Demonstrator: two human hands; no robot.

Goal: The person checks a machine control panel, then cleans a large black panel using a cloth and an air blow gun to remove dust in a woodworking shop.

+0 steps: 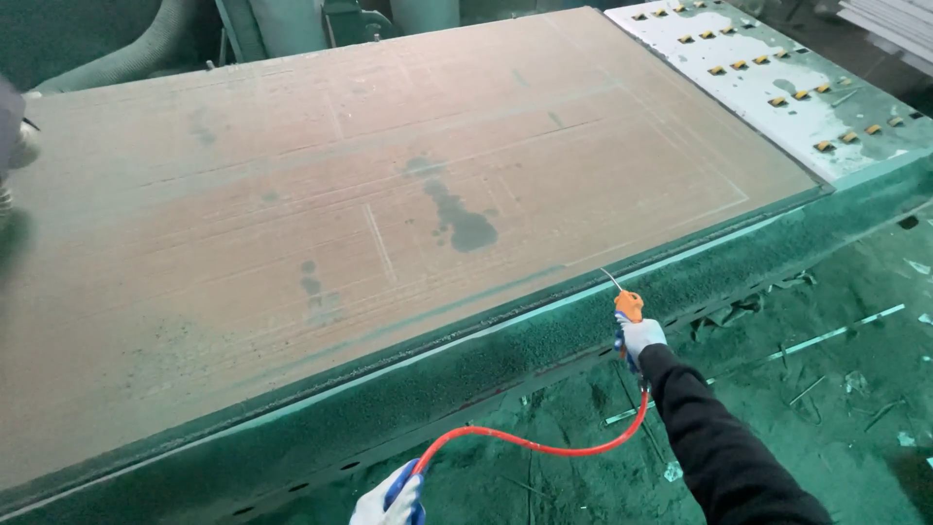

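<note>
From the head camera, your right hand, in a white glove with a black sleeve behind it, is wrapped tight around an orange air blow gun at about four o'clock in the frame, its thin nozzle tilted up toward eleven o'clock and ending right at the near edge of the worktop. A red hose sags from under that hand and curves across toward seven o'clock, where your left hand, in a white and blue glove, is curled around it at the bottom edge. The worktop carries a large brown board, dusty, scored with thin straight lines and marked by dark stains near its middle. At one o'clock a white perforated panel lies just beside the board. The floor at five o'clock is green with dust and scattered scraps.
</note>
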